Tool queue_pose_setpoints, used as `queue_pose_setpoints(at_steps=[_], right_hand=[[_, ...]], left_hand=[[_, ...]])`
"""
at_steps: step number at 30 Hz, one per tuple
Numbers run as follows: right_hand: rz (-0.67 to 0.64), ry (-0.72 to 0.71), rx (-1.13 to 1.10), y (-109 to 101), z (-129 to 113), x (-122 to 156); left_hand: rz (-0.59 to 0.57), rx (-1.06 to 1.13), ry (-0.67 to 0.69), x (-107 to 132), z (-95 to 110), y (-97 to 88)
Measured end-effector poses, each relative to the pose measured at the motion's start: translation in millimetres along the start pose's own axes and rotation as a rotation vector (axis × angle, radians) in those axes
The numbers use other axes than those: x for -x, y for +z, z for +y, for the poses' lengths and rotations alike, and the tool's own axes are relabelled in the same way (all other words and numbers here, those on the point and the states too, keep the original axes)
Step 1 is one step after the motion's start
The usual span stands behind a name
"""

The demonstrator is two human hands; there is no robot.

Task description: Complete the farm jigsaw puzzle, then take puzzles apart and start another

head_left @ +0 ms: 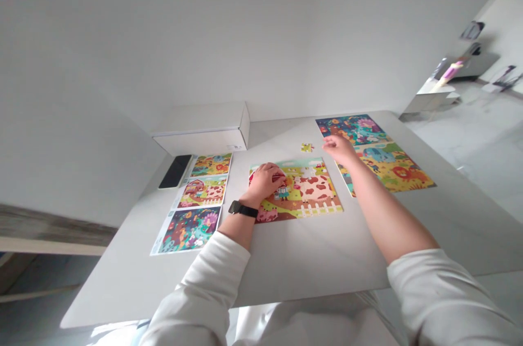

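A farm jigsaw puzzle (304, 193) with a cow picture lies in the middle of the white table (310, 259). My left hand (266, 180), with a black watch at the wrist, rests on the puzzle's left part with its fingers curled down onto the pieces. My right hand (338, 149) reaches past the puzzle's far right corner, fingers stretched toward a loose yellow puzzle piece (306, 147) lying alone on the table a little to its left. It holds nothing that I can see.
Two more finished puzzles (376, 155) lie at the right. A reference sheet with three pictures (198, 201) lies at the left, a black phone (175, 171) beside it. A white box (204, 131) stands at the back against the wall.
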State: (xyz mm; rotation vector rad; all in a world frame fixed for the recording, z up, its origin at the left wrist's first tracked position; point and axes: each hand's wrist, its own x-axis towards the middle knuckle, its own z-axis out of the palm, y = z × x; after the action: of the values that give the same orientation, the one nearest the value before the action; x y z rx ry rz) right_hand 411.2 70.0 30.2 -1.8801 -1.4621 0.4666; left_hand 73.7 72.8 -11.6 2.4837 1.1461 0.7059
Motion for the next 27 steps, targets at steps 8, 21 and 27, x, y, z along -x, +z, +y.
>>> queue_pose_setpoints(at_steps=[8, 21, 27], right_hand=[[-0.141, 0.018, 0.363, 34, -11, -42], [-0.125, -0.022, 0.258, 49, -11, -57], [-0.082, -0.018, -0.292, 37, -17, -18]], left_hand=[[0.036, -0.017, 0.002, 1, 1, 0.8], [0.053, 0.004, -0.041, -2, -2, 2.7], [0.065, 0.027, -0.064, -2, -3, 2.6]])
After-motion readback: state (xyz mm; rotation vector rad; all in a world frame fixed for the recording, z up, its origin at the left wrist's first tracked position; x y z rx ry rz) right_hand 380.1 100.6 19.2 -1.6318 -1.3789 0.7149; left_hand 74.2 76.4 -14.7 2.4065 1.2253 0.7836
